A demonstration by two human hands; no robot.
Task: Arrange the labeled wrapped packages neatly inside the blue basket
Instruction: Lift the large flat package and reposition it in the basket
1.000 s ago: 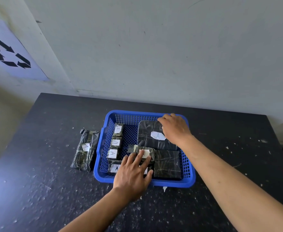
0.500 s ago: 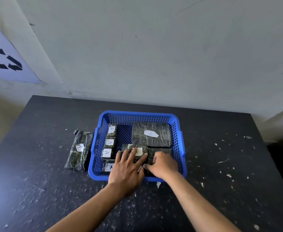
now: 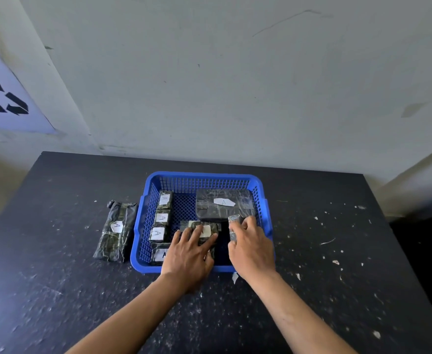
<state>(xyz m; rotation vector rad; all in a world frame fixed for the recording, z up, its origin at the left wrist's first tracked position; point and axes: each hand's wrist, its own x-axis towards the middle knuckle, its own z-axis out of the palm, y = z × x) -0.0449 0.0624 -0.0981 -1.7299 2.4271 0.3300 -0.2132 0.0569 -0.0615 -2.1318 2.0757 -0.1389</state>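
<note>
Most packages already sit inside the blue basket: 4 small ones along its left wall, 1 big package at its back. Our left hand presses a small package with spread fingers; our right hand rests loosely curled, gripping nothing. 1 long package waits left of the basket.

The right hand covers the package at the blue basket's near right corner. The left hand hides half a label. The recycling sign is cropped.
</note>
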